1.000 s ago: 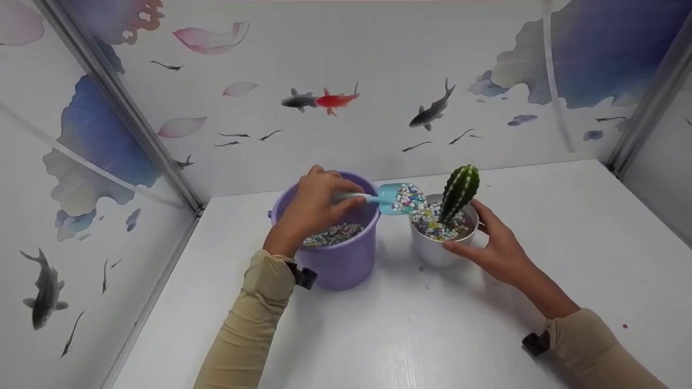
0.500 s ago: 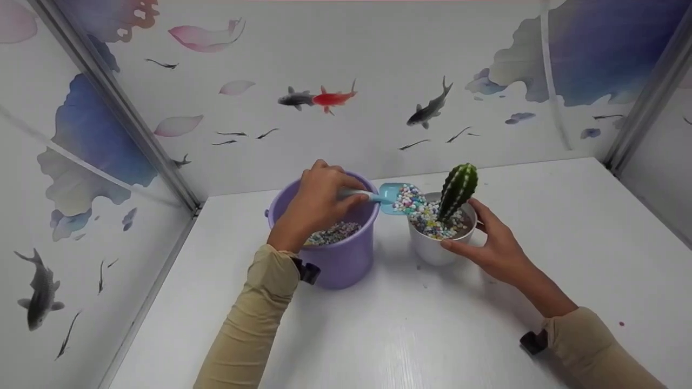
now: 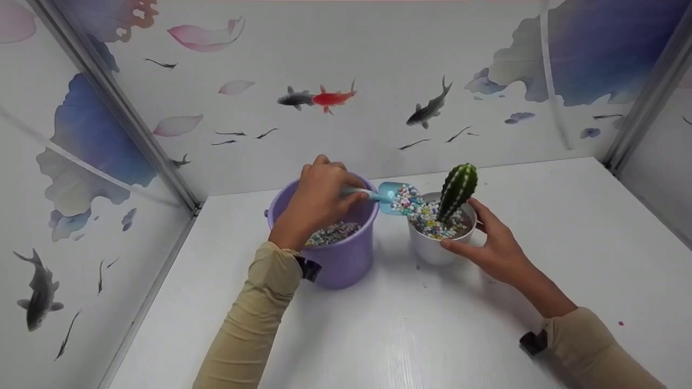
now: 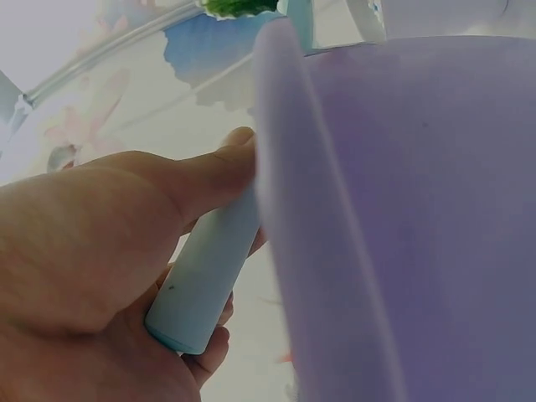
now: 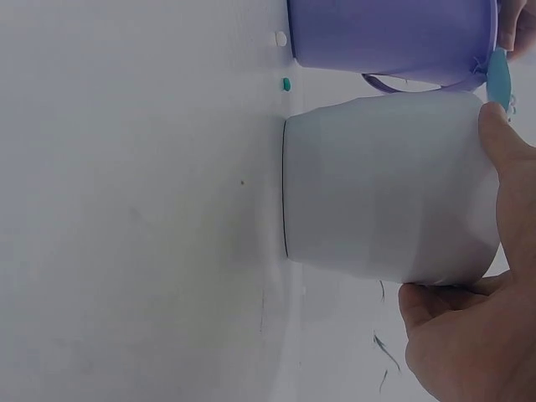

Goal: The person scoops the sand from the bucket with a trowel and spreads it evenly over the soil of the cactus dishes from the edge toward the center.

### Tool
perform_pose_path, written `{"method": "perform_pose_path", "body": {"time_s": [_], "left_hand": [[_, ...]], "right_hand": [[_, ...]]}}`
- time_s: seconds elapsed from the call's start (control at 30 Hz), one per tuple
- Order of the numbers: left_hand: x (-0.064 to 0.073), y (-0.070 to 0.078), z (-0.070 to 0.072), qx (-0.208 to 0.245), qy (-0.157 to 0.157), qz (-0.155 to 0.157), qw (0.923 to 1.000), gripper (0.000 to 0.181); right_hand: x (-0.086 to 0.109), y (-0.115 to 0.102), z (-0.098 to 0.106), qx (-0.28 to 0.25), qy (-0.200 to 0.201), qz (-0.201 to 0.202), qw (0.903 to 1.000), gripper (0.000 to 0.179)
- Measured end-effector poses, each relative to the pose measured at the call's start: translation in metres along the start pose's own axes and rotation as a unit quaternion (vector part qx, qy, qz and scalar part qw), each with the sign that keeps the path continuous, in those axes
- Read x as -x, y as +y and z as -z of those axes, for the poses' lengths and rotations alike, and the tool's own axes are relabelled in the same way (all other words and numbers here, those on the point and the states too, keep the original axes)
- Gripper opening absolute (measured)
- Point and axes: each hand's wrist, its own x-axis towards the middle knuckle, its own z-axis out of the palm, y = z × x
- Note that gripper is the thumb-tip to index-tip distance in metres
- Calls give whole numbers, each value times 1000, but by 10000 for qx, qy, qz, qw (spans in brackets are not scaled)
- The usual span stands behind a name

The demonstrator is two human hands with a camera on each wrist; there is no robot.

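Observation:
My left hand (image 3: 319,200) grips the handle (image 4: 209,268) of a light blue toy shovel (image 3: 388,198) above the rim of a purple bucket (image 3: 346,265). Multicoloured pebbles (image 3: 406,199) lie on the shovel's blade, whose tip is right at the left rim of a white pot (image 3: 435,248). A green cactus (image 3: 459,190) leans in the pot, with more pebbles spread around its base and some brown surface showing at the right. My right hand (image 3: 494,248) holds the pot, thumb at the near rim and fingers around the far side. Inside the bucket is a bed of similar pebbles (image 3: 338,233).
Bucket and pot stand side by side on a white table (image 3: 421,335) near a back wall (image 3: 378,54) painted with fish. Small stray bits, including a green pebble (image 5: 286,85) and a white pebble (image 5: 280,38), lie on the table by the pot.
The left hand has risen slightly and the shovel has tilted a little toward the pot. Pebbles on its blade have shifted slightly. The right hand stays on the pot.

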Motion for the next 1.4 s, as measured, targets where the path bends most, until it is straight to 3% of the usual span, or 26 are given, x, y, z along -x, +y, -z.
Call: {"method": "perform_pose_path", "body": {"time_s": [0.43,1.1,1.4], "left_hand": [[-5,8,-4,-302,144,-56,9994,21],[-1,15,3,-370,21,87,9993,20],[-1,12,-4,-203,83,11,9998,20]], "right_hand": [[1,1,0,-10,46,89,9999,116],[1,2,-1,-73,53,142,9999,115],[1,2,0,-117,76,137,9998,115]]}}
